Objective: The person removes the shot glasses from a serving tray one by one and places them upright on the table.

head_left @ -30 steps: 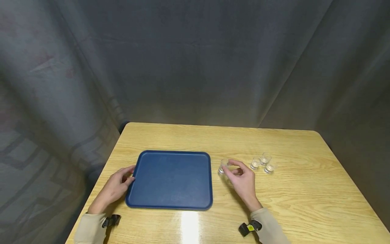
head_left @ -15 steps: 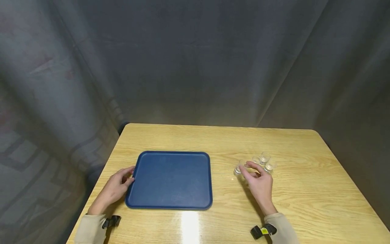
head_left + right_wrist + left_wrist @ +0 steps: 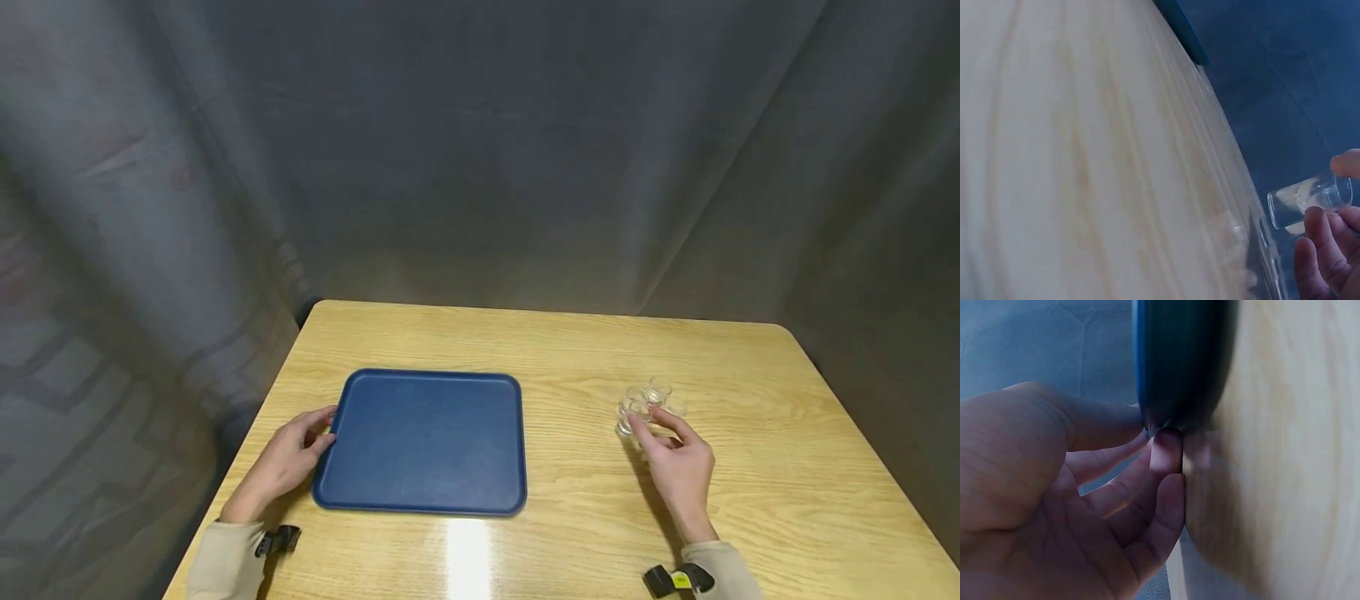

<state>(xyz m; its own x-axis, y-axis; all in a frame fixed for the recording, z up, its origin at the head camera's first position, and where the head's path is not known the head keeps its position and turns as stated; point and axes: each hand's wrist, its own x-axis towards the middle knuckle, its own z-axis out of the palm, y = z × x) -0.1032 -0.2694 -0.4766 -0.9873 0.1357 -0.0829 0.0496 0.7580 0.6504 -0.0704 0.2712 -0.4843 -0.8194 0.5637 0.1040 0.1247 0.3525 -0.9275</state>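
Observation:
My right hand (image 3: 681, 467) pinches a small clear shot glass (image 3: 1304, 201) near its rim, thumb on one side and fingers on the other. The glass looks upright in the head view, close beside several similar glasses (image 3: 660, 392); whether its base touches the table cannot be told. They overlap in view, and the hand partly hides one. At the left, my left hand (image 3: 294, 454) grips the left edge of a blue rectangular tray (image 3: 420, 442). In the left wrist view its thumb lies on the rim and fingertips (image 3: 1166, 450) are tucked underneath, by the table.
A light wooden table (image 3: 787, 467) carries the tray and the glasses. Dark grey curtains (image 3: 480, 167) hang behind the table and at both sides. Bare wood separates the tray from the glasses. A bright reflection lies in front of the tray.
My right hand has moved right with the shot glass, from beside the tray to the other glasses. My left hand and the tray have stayed in place.

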